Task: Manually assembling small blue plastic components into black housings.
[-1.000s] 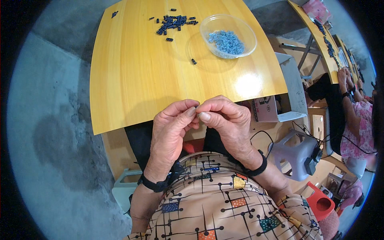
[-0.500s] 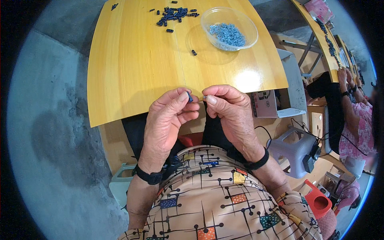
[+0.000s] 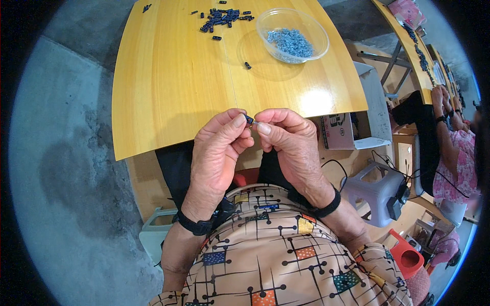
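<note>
Both hands have risen a little toward the table (image 3: 168, 102) edge since half a second ago, and the fingertips have drawn closer together; the small dark piece (image 3: 249, 120) now sits right between them. Left hand (image 3: 217, 153) pinches that piece between thumb and forefinger, the grip closed tight on it; right hand (image 3: 291, 145) meets it from the other side, its grip closed on something tiny and pale at the tip, too small to name. Hands are held just over the near table edge, close to the body, likely so the fine work stays steady and near the eyes. Supplies lie well apart at the far side, within reach but out of the way: a heap of dark pieces (image 3: 224, 18); a clear bowl (image 3: 270, 25) of blue-grey bits (image 3: 291, 43); one stray piece (image 3: 248, 65) between.
</note>
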`<state>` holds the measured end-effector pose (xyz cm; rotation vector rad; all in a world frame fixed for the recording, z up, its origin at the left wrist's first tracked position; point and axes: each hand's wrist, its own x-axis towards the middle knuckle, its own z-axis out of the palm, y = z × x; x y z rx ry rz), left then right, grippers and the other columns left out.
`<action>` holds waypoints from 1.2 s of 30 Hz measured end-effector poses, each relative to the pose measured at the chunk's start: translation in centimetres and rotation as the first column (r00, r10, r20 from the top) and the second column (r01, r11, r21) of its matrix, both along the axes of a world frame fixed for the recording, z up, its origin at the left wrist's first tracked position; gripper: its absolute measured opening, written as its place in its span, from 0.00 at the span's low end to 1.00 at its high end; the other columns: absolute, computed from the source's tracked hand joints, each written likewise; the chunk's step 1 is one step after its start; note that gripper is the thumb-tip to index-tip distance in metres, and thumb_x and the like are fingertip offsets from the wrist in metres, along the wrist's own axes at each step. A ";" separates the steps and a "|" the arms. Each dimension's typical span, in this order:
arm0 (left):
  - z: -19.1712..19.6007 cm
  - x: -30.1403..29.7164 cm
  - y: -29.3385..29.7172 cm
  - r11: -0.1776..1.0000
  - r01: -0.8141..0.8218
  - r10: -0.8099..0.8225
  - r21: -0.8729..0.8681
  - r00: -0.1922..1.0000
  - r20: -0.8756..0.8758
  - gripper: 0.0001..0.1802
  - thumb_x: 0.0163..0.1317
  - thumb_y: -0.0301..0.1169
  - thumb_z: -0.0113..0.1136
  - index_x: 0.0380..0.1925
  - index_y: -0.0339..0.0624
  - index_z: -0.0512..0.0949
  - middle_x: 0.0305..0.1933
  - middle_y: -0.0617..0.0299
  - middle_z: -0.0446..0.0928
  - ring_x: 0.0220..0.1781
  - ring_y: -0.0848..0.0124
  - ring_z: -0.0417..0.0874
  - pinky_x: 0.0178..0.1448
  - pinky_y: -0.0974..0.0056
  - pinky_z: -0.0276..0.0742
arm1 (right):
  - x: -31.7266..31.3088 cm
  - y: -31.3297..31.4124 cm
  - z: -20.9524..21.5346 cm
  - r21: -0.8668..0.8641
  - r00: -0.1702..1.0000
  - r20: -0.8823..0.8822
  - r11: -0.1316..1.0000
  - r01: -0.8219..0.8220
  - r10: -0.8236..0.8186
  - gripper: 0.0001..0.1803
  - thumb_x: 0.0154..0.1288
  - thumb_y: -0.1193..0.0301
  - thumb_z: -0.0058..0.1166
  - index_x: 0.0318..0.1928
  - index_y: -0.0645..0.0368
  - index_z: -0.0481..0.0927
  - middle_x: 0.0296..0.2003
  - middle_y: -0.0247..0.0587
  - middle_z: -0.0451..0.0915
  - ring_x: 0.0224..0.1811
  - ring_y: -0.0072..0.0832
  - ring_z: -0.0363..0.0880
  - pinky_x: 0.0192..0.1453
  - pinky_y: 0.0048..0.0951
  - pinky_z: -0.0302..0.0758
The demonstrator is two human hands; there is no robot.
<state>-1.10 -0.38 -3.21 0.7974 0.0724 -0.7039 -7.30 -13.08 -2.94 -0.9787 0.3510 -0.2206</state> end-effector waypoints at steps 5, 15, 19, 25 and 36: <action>-0.3 -0.2 -0.1 1.000 0.006 -0.006 -0.007 0.999 0.035 0.09 0.58 0.26 0.58 0.39 0.36 0.76 0.32 0.62 0.78 0.31 0.77 0.78 0.38 0.73 0.77 | -0.1 -0.2 -0.2 -0.003 1.000 -0.018 1.000 0.025 -0.025 0.08 0.55 0.77 0.58 0.37 0.64 0.80 0.25 0.31 0.78 0.23 0.14 0.70 0.27 0.14 0.67; -0.3 -1.2 -0.6 0.998 -0.057 0.057 -0.006 0.998 0.036 0.10 0.58 0.27 0.59 0.39 0.35 0.76 0.31 0.62 0.78 0.30 0.77 0.77 0.38 0.73 0.75 | -0.5 -0.1 -0.2 -0.030 1.000 0.006 0.999 0.028 -0.028 0.07 0.55 0.77 0.58 0.36 0.64 0.80 0.24 0.30 0.78 0.23 0.13 0.70 0.27 0.14 0.67; -0.1 -1.4 -0.7 0.998 -0.059 0.059 -0.002 0.996 0.059 0.10 0.58 0.26 0.58 0.39 0.34 0.76 0.31 0.62 0.78 0.30 0.78 0.77 0.37 0.73 0.75 | -0.7 -0.2 -0.4 -0.050 0.999 0.004 0.998 0.042 -0.042 0.07 0.54 0.77 0.59 0.36 0.63 0.80 0.24 0.30 0.78 0.23 0.13 0.70 0.27 0.14 0.67; 0.1 -1.6 -0.8 0.997 -0.072 0.070 0.023 0.995 0.074 0.10 0.58 0.26 0.58 0.39 0.34 0.76 0.30 0.61 0.78 0.29 0.77 0.78 0.37 0.73 0.77 | -1.0 -0.1 -0.4 -0.069 0.998 0.008 0.996 0.055 -0.054 0.06 0.54 0.77 0.59 0.35 0.63 0.80 0.24 0.30 0.78 0.23 0.13 0.70 0.26 0.14 0.67; 0.1 -1.7 -1.1 0.990 -0.117 0.104 0.080 0.983 0.152 0.09 0.57 0.23 0.58 0.38 0.32 0.76 0.30 0.58 0.78 0.30 0.76 0.80 0.36 0.73 0.80 | -1.2 -0.2 -0.3 -0.119 0.998 0.025 0.991 0.057 -0.054 0.07 0.55 0.78 0.58 0.37 0.64 0.79 0.27 0.34 0.80 0.28 0.14 0.75 0.31 0.14 0.71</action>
